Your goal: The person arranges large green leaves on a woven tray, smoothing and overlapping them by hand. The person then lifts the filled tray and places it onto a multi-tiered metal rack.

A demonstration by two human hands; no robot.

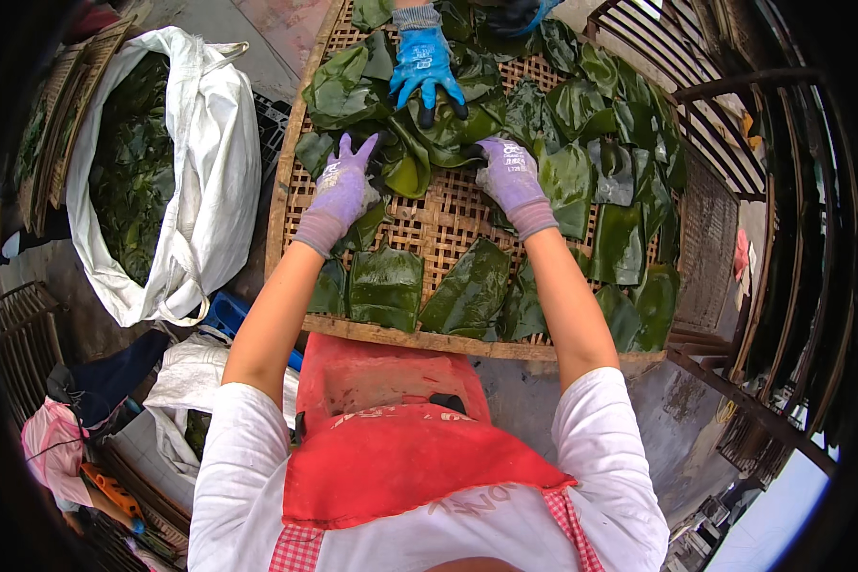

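Before me is a woven bamboo tray point(436, 222) with a wooden rim, bearing flat, glossy dark green pieces of kelp. My left hand point(339, 189), in a purple knit glove, is at the left edge of a loose kelp heap point(454, 132), its fingers spread. On the heap's right side is my right hand point(511, 175), gloved alike; its fingertips are hidden at the kelp's edge, so its grip cannot be told. A co-worker's blue-gloved hand point(423, 64) presses on the heap from the far side. Flat kelp pieces point(386, 286) lie along the near rim.
Left of the tray stands a white woven sack point(222, 164) full of green kelp. A red stool or bench point(393, 372) is under the near rim. Slatted racks point(779, 236) rise on the right. Another dark-gloved hand point(518, 18) shows at the top. A person in pink point(53, 447) is at lower left.
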